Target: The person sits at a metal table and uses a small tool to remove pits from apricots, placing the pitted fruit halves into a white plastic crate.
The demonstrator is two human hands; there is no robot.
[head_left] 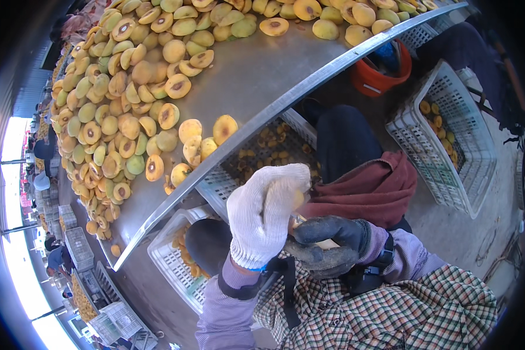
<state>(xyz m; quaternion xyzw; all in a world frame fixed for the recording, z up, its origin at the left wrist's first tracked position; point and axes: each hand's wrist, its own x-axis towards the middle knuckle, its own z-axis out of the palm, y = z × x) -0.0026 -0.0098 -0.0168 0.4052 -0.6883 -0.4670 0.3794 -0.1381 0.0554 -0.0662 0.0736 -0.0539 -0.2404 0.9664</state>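
My left hand (263,213), in a white knitted glove, is curled closed around a yellow peach piece (298,199). The piece is blurred and mostly covered by the fingers. Just below and to the right, my right hand (332,242), in a dark grey glove, is closed around a small tool with a pale handle (326,244). Its near end points toward the fruit, and its full shape is hidden. Beyond both hands, halved peaches (122,111), many with brown pits, lie heaped on a metal table (245,70). A few halves (224,128) sit close to its raised edge.
White plastic crates with fruit stand below the table, one (178,256) at left and another (216,189) ahead. A white crate (449,134) and an orange bucket (382,73) are at right. Maroon cloth (367,192) lies beside my hands. Another person's dark-clothed leg (458,52) shows far right.
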